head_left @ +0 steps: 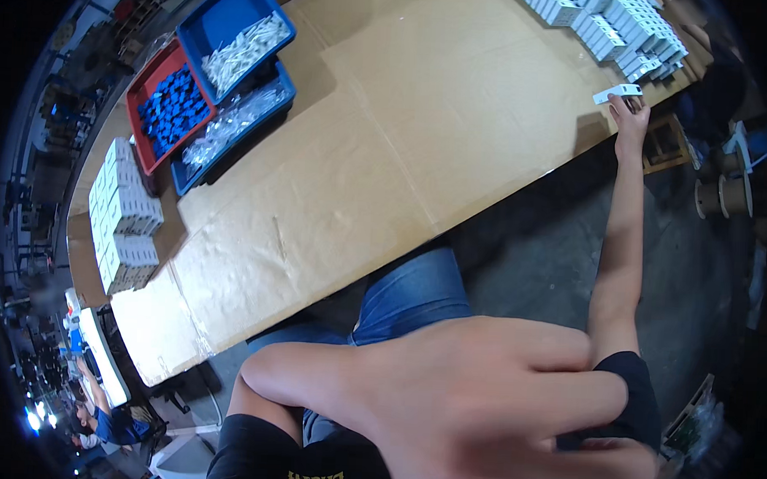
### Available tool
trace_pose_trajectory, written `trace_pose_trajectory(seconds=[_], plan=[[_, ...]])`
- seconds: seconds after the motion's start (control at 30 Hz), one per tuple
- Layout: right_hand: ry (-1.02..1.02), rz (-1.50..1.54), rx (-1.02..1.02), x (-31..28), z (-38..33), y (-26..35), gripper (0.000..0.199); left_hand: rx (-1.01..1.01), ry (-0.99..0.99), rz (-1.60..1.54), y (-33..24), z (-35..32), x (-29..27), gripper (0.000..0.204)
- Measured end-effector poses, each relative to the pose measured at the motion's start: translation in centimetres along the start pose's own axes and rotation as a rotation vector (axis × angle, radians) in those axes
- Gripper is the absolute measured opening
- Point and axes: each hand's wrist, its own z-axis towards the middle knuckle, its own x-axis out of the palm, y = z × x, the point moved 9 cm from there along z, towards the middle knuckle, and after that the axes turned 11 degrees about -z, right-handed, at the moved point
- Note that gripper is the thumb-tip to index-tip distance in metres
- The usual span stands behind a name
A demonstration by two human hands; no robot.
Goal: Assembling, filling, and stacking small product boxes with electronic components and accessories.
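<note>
Reaching far right, right hand (pixel 631 113) pinching small white box (pixel 617 93) at counter (pixel 386 155) edge; left hand (pixel 479 403) close to lens, fingers loosely extended, empty.

Right arm is extending fully forward, right hand (pixel 631 113) pinching with fingertips; left hand (pixel 479 403) is hovering close, fingers together, flat.

Left hand (pixel 487 412): very close to the lens, blurred, cut off by the lower edge; grip indeterminable. Right hand (pixel 631 113): small and distant, fingertips on a small white box (pixel 617 93); hold unclear. White box rows (pixel 615 24) run past the top edge. Bench (pixel 387 138) far end cut off.
</note>
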Motion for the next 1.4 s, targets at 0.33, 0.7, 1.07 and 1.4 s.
trace_pose_trajectory(seconds=[0.33, 0.7, 1.07, 1.4], plan=[[-0.114, -0.351, 0.038, -4.4, 10.4, -2.3, 0.099, -0.28, -0.164, -0.079, 11.0, -6.9, -5.0, 0.014], [-0.107, -0.516, -0.089, 2.2, 23.1, -0.1, 0.1, -0.932, -0.234, 0.401, 23.4, -22.6, -11.9, 0.032], [-0.058, -0.519, 0.008, 8.6, 29.3, -2.6, 0.095, -0.736, -0.355, 0.694, 23.6, -21.7, -15.1, 0.016], [-0.173, -0.751, -0.12, 10.5, 26.9, -4.0, 0.072, -0.677, -0.271, 0.695, 23.0, -21.3, -14.4, 0.016]])
